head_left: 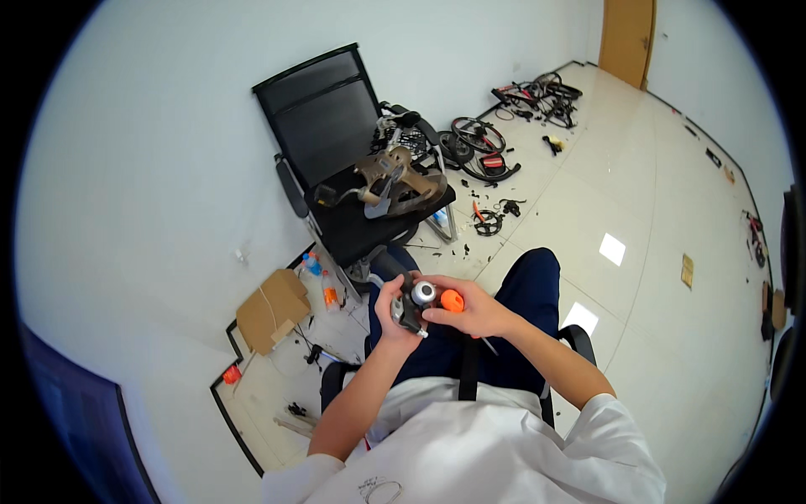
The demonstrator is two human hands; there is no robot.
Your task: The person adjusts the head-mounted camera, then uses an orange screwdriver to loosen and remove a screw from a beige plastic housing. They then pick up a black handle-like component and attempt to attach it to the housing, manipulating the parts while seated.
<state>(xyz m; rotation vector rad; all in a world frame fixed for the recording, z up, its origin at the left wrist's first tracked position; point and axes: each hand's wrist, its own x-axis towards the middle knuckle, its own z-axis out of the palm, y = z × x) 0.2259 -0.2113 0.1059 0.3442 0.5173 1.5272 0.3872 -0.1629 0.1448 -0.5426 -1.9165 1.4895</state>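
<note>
Over my lap, my left hand [389, 311] is closed around a bicycle brake lever [408, 316] with a black body. A dark grip [387, 262] sticks out beyond its fingers toward the chair. On top of the lever sits a round silver bicycle bell [424, 292] with a dark centre, between my two hands. My right hand [478, 312] is curled around a screwdriver with an orange handle [452, 301]; its thin shaft points down toward my right thigh. Fingertips of that hand reach the side of the bell. The lever's clamp is hidden by my fingers.
A black mesh chair [315, 109] ahead carries a brown metal part [401, 176] and other bike parts. Wheels [478, 134], a bike frame [546, 94] and a chainring [488, 223] lie on the tiles. At left are bottles [329, 292] and a cardboard box [273, 311].
</note>
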